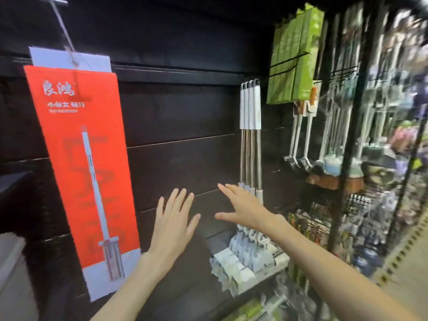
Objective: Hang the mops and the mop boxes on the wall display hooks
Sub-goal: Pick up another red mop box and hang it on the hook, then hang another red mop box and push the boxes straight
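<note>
Both grips empty, fingers spread flat. My left hand (172, 224) hovers before the dark slat wall (180, 112), right of the red mop box (81, 167) hanging from its hook (62, 26). My right hand (243, 205) reaches in front of the hung mops (250, 140), farther right of the box. Next item, I judge: thread its hole fully onto a hook, then let it settle straight. Green boxes (294, 56) hang upper right; contents unseen.

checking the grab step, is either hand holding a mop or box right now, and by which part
Nothing is held. The left hand and right hand are both open with fingers spread, in front of the dark wall panel.
</note>
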Motion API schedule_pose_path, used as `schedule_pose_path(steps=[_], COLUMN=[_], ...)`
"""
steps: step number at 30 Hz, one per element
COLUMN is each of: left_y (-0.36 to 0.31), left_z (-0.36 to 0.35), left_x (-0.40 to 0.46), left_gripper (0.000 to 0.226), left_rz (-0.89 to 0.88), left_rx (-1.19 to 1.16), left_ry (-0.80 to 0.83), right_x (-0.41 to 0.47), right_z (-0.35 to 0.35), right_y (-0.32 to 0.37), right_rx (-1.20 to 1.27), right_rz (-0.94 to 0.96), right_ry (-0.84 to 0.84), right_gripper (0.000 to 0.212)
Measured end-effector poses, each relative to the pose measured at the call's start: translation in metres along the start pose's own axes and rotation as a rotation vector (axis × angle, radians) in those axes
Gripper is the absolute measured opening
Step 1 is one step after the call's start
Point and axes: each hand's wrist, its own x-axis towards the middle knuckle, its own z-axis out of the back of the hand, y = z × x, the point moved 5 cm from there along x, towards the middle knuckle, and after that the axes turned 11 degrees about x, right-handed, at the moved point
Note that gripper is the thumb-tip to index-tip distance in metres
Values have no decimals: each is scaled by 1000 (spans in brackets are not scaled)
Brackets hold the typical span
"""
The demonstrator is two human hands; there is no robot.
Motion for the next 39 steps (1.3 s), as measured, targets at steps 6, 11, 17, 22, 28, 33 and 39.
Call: schedule_pose_path(steps=[6, 11, 17, 22, 28, 33, 39], left_y=[-148, -286, -461, -595, -742, -867, -1015], left_z=[-52, -94, -130, -143, -163, -194, -247], left_x=[2, 7, 14, 28, 54, 89, 162], left_gripper=[66, 70, 84, 91, 105, 130, 120], left_rz=[-195, -310, -421, -535, -701, -810, -887], left_rx=[-49, -130, -220, -281, -400, -456, -500], left_ry=[158, 226, 326, 359, 390, 419, 442], right_x=[-95, -177, -282, -367, -448, -489, -512], right_z=[0, 27, 78, 122, 161, 187, 242], right_y=[-124, -241, -371, -464, -566, -670, -810], right_rx=[-117, -175, -170, -163, -177, -166, -171], right_rz=[-144, -287, -476, -663, -839, -976, -1098], right_ry=[109, 180, 204, 206, 146, 127, 105], right_gripper=[95, 101, 98, 99, 116, 108, 130])
